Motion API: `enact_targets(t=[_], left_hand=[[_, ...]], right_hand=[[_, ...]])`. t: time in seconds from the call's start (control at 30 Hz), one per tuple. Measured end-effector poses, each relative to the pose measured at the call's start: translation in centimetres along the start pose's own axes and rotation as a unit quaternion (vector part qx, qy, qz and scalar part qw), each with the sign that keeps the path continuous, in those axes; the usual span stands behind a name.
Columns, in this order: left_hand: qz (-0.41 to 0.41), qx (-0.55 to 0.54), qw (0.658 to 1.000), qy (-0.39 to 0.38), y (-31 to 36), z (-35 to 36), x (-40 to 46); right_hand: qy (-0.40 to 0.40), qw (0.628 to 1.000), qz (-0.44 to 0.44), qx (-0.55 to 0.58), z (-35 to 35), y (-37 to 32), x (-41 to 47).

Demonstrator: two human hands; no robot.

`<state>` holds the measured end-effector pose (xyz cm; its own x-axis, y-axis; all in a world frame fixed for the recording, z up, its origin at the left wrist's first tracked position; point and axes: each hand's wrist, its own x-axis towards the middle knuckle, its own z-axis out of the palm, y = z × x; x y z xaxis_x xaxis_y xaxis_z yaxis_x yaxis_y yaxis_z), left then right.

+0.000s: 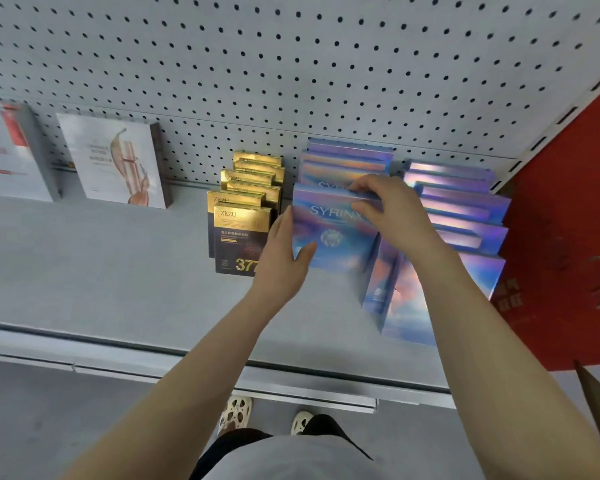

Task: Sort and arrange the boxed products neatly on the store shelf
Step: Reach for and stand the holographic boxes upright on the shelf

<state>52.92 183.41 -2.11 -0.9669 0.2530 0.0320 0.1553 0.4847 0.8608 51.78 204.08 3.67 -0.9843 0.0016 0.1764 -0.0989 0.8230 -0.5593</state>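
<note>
Shelf stock, colours and patterns

Front SYRINX box [333, 233]: iridescent blue-violet, pink cloud tints, white lettering. ZKZU boxes [239, 233]: gold tops, black lower panels, gold "377". White box [118, 161]: copper-brown swirl. Grey-white box [11, 150]: red blocks. Pegboard [291, 64]: grey, black dot grid. Side panel [568, 237]: red.

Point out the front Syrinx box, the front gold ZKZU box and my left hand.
front Syrinx box [329, 233]: head view, middle of its face.
front gold ZKZU box [241, 220]: head view, gold upper panel.
left hand [284, 258]: head view, back of hand.
</note>
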Motion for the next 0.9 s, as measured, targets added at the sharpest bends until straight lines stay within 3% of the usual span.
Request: enact_targets(t=[0.1, 0.6, 0.9], left_hand=[[-0.006, 0.004, 1.000, 0.000, 0.0, 0.1, 0.8], [-0.023, 0.062, 0.998, -0.023, 0.3, -0.4, 2.6], [-0.005, -0.047, 0.997, 0.066, 0.0, -4.0, -1.1]], right_hand=[[0.008, 0.998, -0.014, -0.067, -0.1, 0.0, 0.7], [0.066, 0.990, -0.009, -0.128, 1.6, 0.0, 1.3], [0.129, 0.983, -0.011, -0.127, 3.5, -2.0, -1.4]])
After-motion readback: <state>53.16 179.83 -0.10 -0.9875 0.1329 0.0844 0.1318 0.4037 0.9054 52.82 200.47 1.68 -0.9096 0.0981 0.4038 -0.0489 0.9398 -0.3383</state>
